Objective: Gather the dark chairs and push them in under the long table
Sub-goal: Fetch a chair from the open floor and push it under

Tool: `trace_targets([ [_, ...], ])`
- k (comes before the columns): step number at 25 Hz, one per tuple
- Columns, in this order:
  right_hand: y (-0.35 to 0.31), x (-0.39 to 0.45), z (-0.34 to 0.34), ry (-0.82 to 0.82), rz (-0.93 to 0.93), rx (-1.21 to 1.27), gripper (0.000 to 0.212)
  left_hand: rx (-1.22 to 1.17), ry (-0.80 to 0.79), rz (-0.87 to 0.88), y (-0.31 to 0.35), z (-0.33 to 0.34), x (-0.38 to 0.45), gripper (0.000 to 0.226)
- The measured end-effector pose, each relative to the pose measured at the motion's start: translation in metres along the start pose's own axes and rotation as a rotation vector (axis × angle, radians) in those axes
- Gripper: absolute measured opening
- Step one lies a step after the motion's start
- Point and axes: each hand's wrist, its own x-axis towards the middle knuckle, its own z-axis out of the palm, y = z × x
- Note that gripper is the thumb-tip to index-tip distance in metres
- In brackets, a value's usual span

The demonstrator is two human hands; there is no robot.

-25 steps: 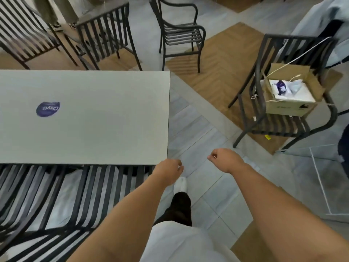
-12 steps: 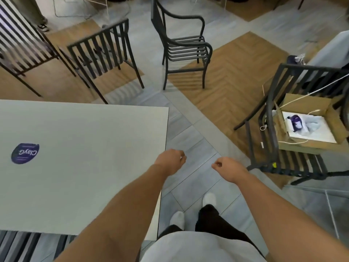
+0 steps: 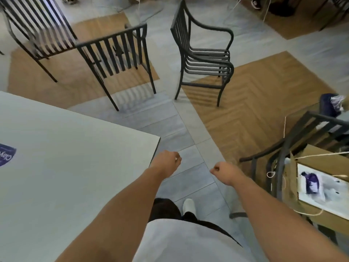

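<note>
The long pale table (image 3: 79, 167) fills the left, its corner near my left hand (image 3: 167, 160). My right hand (image 3: 225, 172) hangs over the grey floor beside it. Both hands are loose fists holding nothing. A dark slatted armchair (image 3: 204, 59) stands ahead on the floor, side-on. Another dark chair (image 3: 117, 53) stands left of it, its back toward me, beyond the table's far edge. A third dark chair (image 3: 39, 33) sits at the far left. A fourth dark chair (image 3: 294, 148) stands close on my right.
A cardboard box (image 3: 321, 182) with papers and string rests on the right-hand chair. A purple round sticker (image 3: 5, 155) marks the tabletop. Grey tile floor (image 3: 181, 133) runs between table and chairs, with wood herringbone patches (image 3: 255, 95). My feet show below.
My view has moved forward past the table end; the chair slats under the near table edge have left view. The standalone chairs ahead look closer. Both hands stay in loose fists.
</note>
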Motion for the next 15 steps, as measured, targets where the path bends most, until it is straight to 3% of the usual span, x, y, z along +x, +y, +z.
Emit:
trace_targets([
  [8, -0.041, 0.134, -0.137, 0.063, -0.159, 0.005, 0.04, -0.044, 0.053, -0.052, 0.015, -0.056, 0.112, 0.039],
  [15, -0.081, 0.265, -0.232, 0.064, -0.136, 0.009, 0.042, -0.07, 0.032, -0.147, -0.019, -0.148, 0.272, 0.038],
])
